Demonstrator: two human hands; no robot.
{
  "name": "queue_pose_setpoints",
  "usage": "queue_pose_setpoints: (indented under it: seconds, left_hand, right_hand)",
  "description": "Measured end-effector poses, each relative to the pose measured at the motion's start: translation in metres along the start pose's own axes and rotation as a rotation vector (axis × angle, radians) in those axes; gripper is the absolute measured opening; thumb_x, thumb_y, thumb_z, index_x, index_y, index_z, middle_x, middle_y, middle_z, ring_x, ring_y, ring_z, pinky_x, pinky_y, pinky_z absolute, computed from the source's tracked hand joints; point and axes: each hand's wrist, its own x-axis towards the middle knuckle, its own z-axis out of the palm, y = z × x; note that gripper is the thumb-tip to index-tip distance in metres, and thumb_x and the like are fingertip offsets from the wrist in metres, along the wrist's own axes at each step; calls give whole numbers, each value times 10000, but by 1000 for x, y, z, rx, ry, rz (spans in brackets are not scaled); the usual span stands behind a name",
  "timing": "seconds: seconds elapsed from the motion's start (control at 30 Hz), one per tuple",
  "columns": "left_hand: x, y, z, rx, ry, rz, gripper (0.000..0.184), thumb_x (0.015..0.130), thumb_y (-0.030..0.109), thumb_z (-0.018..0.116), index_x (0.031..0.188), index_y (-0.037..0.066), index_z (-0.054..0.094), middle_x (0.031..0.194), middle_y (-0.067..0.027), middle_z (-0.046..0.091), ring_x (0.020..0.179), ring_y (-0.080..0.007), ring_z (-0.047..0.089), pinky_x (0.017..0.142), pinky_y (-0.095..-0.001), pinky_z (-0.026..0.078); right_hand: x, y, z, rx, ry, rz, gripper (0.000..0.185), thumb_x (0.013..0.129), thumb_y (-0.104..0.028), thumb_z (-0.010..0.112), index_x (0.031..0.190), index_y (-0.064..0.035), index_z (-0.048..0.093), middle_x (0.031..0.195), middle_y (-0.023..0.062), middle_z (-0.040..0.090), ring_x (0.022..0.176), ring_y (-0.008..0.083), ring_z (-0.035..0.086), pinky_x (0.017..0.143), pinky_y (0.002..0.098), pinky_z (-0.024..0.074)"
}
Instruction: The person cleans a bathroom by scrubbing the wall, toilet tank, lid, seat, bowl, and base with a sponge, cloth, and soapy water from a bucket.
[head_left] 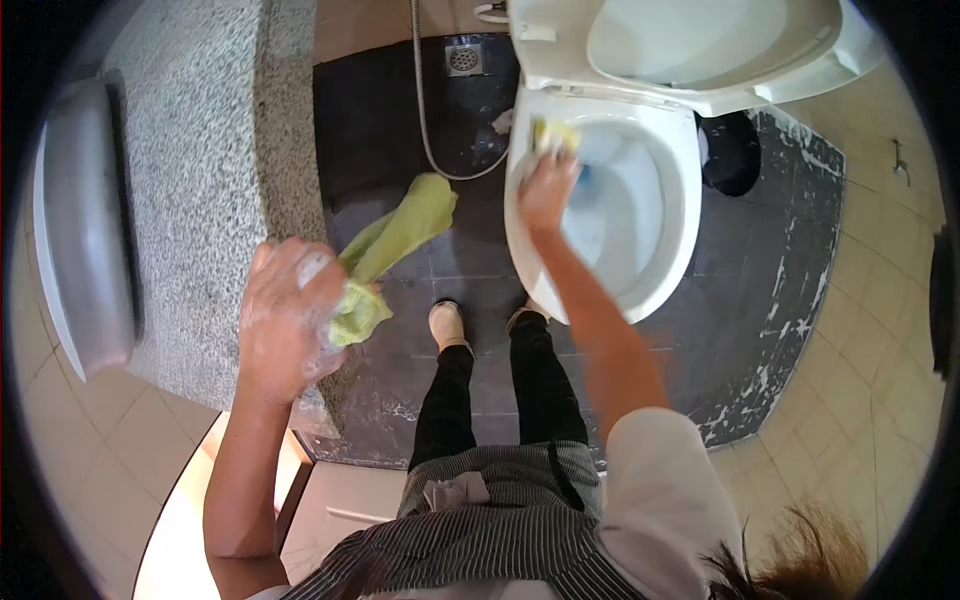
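Soap suds cover my left hand (285, 315), whose fingers are closed around a yellow-green cloth (405, 228). One end of the cloth sticks out toward the toilet and a crumpled part bulges below the fingers. My right hand (548, 192), a little blurred, presses a yellow sponge (556, 136) against the left side of the toilet (683, 215) rim. White foam shows around the sponge. Some bluish water lies in the bowl, partly behind the hand. The toilet lid and seat (715, 45) are raised.
A speckled stone counter (190, 190) with a grey-white basin (85, 230) stands at left. A metal hose (421, 95) hangs near a floor drain (463, 60). A black bin (732, 155) sits right of the toilet. The dark tiled floor (480, 375) has worn, white-flecked edges.
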Motion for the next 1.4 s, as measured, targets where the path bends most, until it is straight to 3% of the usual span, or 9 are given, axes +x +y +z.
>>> queue_pose_setpoints:
  seconds: [0.13,0.2,0.33,0.63,0.77,0.9,1.07,1.3,1.4]
  left_hand:
    - [4,2,-4,42,-33,-20,249,586,180,712,691,70,514,772,-72,533,729,-262,500,657,-367,368]
    - [5,3,-2,41,-44,-12,247,599,192,713,700,71,523,768,-73,533,720,-262,500,647,-369,365]
    - [4,2,3,39,-25,-13,252,605,199,721,717,69,537,764,-70,534,707,-257,503,617,-379,356]
    - [10,4,2,73,14,-4,238,607,155,725,707,74,525,738,-74,528,688,-254,500,612,-376,346]
    - [9,7,1,61,2,0,232,609,148,720,683,68,516,731,-79,526,679,-255,497,611,-375,343]
    - [9,3,2,25,-18,12,254,601,158,720,701,56,509,750,-93,528,677,-264,497,613,-376,342]
    - [10,5,4,76,7,6,259,593,150,718,696,54,501,745,-95,522,679,-274,497,614,-378,344]
    - [2,1,11,92,-54,-29,251,618,160,702,711,53,495,759,-107,491,724,-295,482,634,-401,351]
    - [2,1,10,72,-96,-26,233,616,123,701,740,51,518,784,-109,496,749,-298,491,655,-417,360]
  right_hand:
    - [-92,3,-3,1020,-20,786,274,834,-200,526,965,38,493,902,247,467,779,391,472,717,484,379]
    - [-86,16,-23,67,-270,-81,291,856,-292,509,1031,-60,510,917,228,510,824,376,510,762,486,389]
    - [30,61,47,-655,-27,-268,362,770,-141,570,1111,-31,520,944,248,559,914,411,509,815,499,390]
    - [127,149,-14,1478,300,1015,286,838,-255,436,1009,-54,546,934,104,584,801,236,548,677,360,455]
    - [19,9,48,24,-330,636,484,881,-277,417,1266,15,382,1098,251,510,1028,415,480,918,493,357]
    - [-190,119,-51,-117,-518,-182,386,869,-244,472,1143,28,463,997,236,536,986,351,508,897,500,358]
    - [-13,228,-184,-855,-644,-837,299,829,-187,462,1074,-30,528,989,125,549,933,234,502,811,418,402]
    - [140,224,-112,-324,38,-281,319,774,-178,560,1038,-5,516,911,196,521,800,357,523,701,434,446]
    - [160,274,-86,364,-211,271,377,792,-174,528,1119,6,477,920,155,560,843,291,546,713,407,447]
